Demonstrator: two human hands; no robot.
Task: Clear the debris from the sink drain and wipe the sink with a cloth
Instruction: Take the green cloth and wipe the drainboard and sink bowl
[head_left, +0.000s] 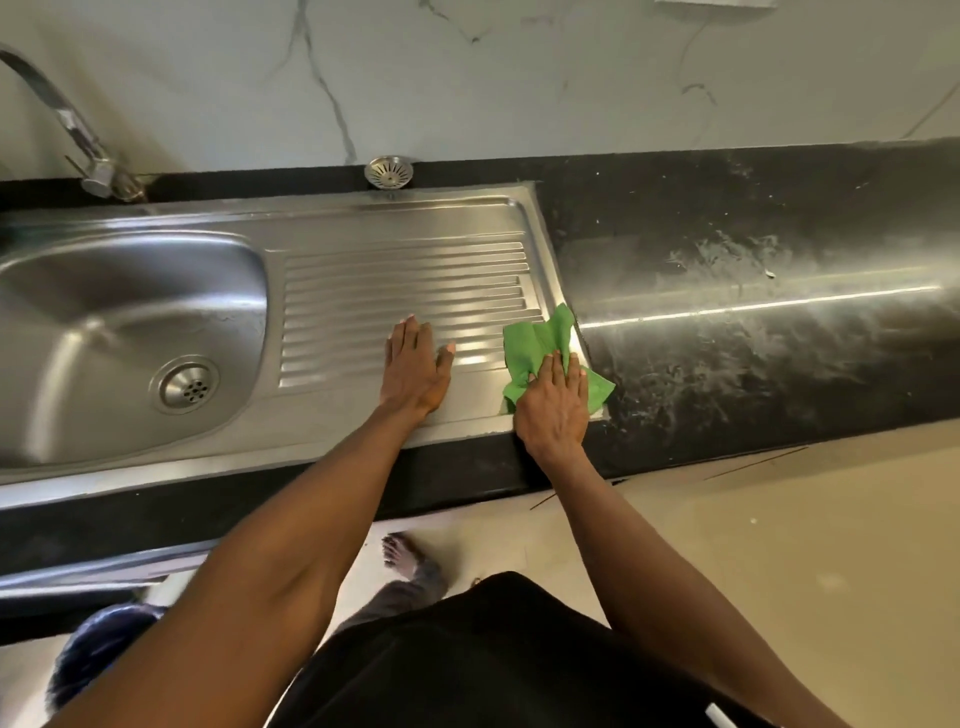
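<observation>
A person leans over a stainless-steel sink (363, 218) set into a black counter (727, 218), both bare arms stretched toward the ribbed drainboard (405, 291). The right hand (553, 405) lies palm-down on a crumpled green cloth (535, 345), fingers spread and flat rather than gripping, pressing it against the drainboard's right front corner, where the steel rim meets the counter; part of the cloth spills past the rim onto the dark surface. The left hand (413, 366) rests just beside it to the left, open and flat on the ridges with fingers together and the thumb held out, holding nothing. The basin (119, 312) sits at the left of the unit, its round drain (187, 385) visible at the bottom (any debris there is too small to make out). A loose metal strainer (388, 171) stands tilted against the marble-patterned wall (467, 78) behind the drainboard, well apart from the drain. A curved chrome tap (67, 124) rises at the far left. The counter to the right of the sink shows pale smears and streaks. Below the counter's edge, a bare foot (402, 556) stands on a light tiled floor (779, 545).
</observation>
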